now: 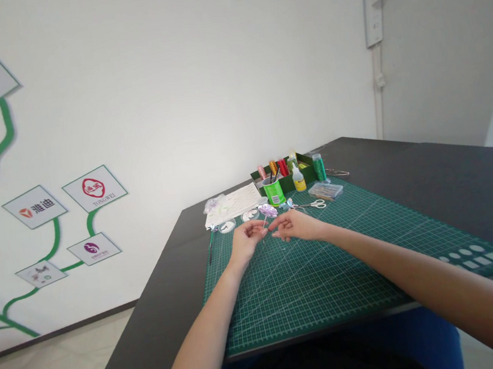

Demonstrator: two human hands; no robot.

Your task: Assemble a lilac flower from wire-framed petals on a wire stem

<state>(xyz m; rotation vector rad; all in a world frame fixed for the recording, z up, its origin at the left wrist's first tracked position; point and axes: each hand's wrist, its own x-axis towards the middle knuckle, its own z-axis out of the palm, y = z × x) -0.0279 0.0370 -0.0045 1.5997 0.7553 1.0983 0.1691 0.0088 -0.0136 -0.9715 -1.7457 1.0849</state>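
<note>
Over the green cutting mat [314, 284], my left hand [248, 239] pinches a thin stem [265, 223]. A shiny pale purple flower [268, 210] tops this stem, just above the fingertips. Close beside it on the right is my right hand [295, 225], its thumb and forefinger tips drawn together near the stem. Whatever those tips may hold is too small to make out. Beyond the hands lie white-handled scissors [317, 204] and a small shiny bluish piece [286, 204].
Behind stand a green can [273, 192] with dark tools, a glue bottle [298, 179], a green box [310, 167] of coloured spools and a green glitter tube [319, 167]. A clear case [325, 190], a white textured sheet [233, 204] and round dishes [227, 226] lie nearby. A wall borders the black table [162, 304].
</note>
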